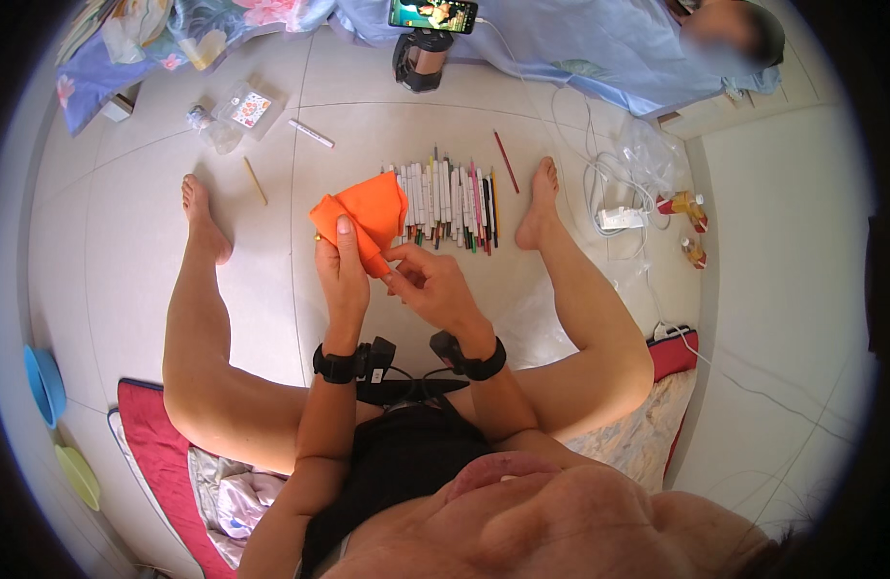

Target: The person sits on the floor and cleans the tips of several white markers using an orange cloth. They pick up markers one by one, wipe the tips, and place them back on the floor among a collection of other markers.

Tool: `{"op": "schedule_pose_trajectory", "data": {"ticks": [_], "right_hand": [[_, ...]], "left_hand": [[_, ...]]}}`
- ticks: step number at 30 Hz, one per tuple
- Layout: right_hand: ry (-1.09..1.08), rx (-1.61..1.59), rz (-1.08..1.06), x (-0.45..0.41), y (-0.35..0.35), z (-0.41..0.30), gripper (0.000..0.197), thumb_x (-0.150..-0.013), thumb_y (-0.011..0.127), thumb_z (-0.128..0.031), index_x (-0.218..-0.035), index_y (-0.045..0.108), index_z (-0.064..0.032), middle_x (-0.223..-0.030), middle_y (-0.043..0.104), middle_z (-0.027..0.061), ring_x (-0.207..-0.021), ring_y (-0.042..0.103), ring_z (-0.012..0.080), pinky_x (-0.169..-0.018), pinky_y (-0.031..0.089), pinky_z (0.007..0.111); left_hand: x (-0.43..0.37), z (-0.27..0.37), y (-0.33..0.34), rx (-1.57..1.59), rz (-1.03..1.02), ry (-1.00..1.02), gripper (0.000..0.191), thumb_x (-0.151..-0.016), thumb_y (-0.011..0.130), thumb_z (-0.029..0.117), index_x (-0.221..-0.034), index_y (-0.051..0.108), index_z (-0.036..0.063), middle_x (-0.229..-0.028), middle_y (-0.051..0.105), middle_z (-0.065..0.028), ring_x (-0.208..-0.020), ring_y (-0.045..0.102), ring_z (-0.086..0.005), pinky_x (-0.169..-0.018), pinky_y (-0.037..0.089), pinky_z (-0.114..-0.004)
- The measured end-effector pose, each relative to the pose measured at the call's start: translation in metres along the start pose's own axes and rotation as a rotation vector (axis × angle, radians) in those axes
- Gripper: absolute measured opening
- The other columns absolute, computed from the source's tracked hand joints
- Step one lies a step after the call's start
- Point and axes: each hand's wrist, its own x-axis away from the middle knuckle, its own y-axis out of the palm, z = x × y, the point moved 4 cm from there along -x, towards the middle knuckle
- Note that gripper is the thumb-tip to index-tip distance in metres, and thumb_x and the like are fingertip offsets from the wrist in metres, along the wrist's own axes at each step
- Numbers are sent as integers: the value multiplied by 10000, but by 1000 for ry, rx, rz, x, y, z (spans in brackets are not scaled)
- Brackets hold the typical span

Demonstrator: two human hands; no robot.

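Observation:
My left hand (341, 268) grips a folded piece of bright orange fabric or soft sheet (365, 213), its thumb lying on top. At the lower corner of the orange piece, my right hand (430, 282) has thumb and index finger at the edge; whether they pinch it is hard to tell. Beyond my hands, a row of markers and pencils (445, 195) lies side by side on the tiled floor. The orange piece hides part of the row's left end. Each wrist wears a black strap with a small device.
Around lie a dark red pencil (506, 161), a white marker (311, 134), a tan stick (255, 181) and a clear plastic box (248, 110). A phone (434, 13) leans by a dark jug (422, 61). Cables, a power strip (622, 218) and small bottles (694, 252) are at right. Another person's head shows top right.

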Motion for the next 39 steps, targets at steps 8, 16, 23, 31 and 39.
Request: {"op": "schedule_pose_trajectory", "data": {"ticks": [8, 16, 23, 31, 39], "right_hand": [[-41, 35, -4, 0, 2, 2, 214, -926, 621, -49, -1137, 615, -11, -748, 683, 90, -637, 667, 145, -611, 507, 261], [-30, 48, -1, 0, -1, -4, 236, -929, 614, -62, -1153, 620, 13, -780, 695, 119, -664, 686, 164, -632, 512, 269], [-26, 54, 26, 0, -3, -3, 258, -919, 630, -59, -1172, 633, -10, -807, 699, 121, -678, 685, 158, -638, 511, 268], [-174, 55, 154, -4, -3, 2, 242, -891, 672, -69, -1129, 680, -26, -874, 707, 100, -715, 666, 153, -638, 507, 268], [-91, 122, 98, -2, -2, 4, 283, -886, 692, -96, -1162, 678, -38, -871, 708, 117, -679, 641, 162, -636, 499, 270]], "left_hand": [[0, 3, 0, -61, -28, 59, 350, -1062, 460, 346, -966, 553, 22, -807, 506, 19, -713, 433, -49, -608, 367, -224], [-2, -3, -5, 17, 11, -12, 362, -1058, 477, 347, -889, 543, 35, -786, 499, 23, -687, 415, -54, -588, 348, -230], [-2, -7, -4, -16, -18, -4, 354, -1055, 491, 345, -896, 552, 35, -788, 509, 26, -688, 417, -43, -590, 351, -225], [-2, -8, -4, 137, 21, -65, 325, -1055, 497, 335, -955, 578, 37, -824, 528, 33, -723, 436, -35, -617, 362, -205], [-2, 0, 2, 117, 82, -74, 339, -1051, 501, 354, -962, 580, 36, -823, 527, 33, -737, 441, -35, -637, 374, -212]]}}
